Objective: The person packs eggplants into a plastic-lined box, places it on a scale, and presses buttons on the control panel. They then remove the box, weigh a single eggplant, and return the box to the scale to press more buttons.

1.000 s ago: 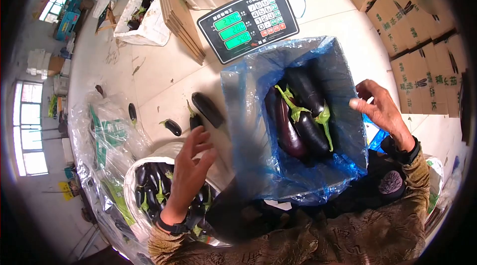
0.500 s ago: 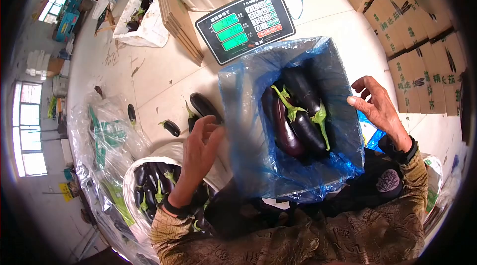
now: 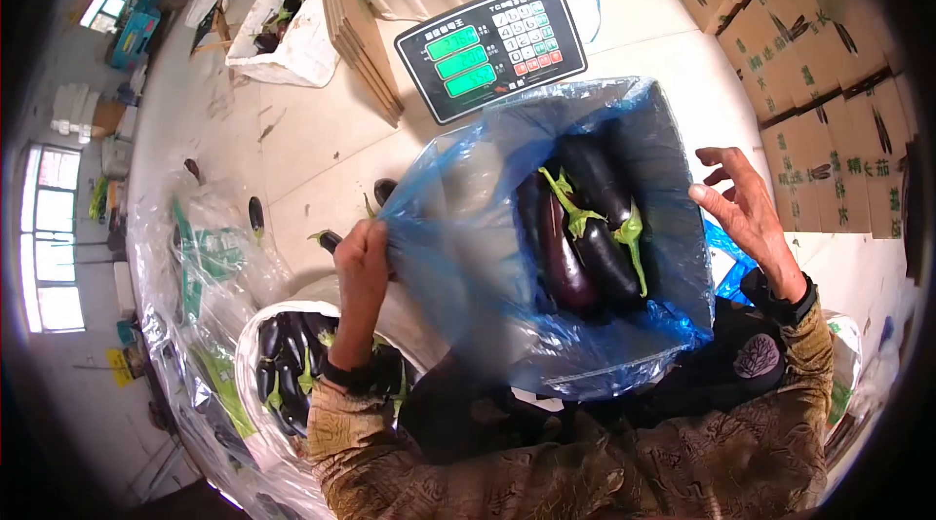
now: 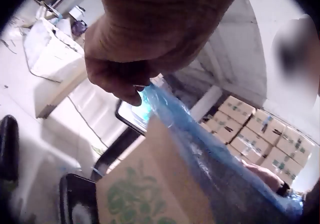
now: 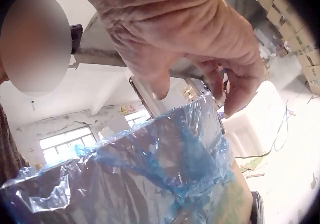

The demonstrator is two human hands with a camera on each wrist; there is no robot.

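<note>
Blue liner bag (image 3: 458, 228), holding eggplants (image 3: 585, 228) in the carton (image 4: 145, 184) between both grips, is pinched taut at one edge by the left grip (image 3: 363, 249), while the right grip (image 3: 746, 213), fingers spread, seems to touch the opposite edge; closing looks begun, next needing a pinch there.

This is a produce packing shed. A digital scale (image 3: 490, 50) lies on the pale floor (image 3: 292, 150) beside a box (image 4: 150, 184) whose blue liner (image 3: 458, 228) holds eggplants (image 3: 600, 247). Sacks (image 3: 292, 52) hold more, flat cardboard (image 3: 356, 28) is stacked nearby, and printed cartons (image 3: 829, 42) line one side.
</note>
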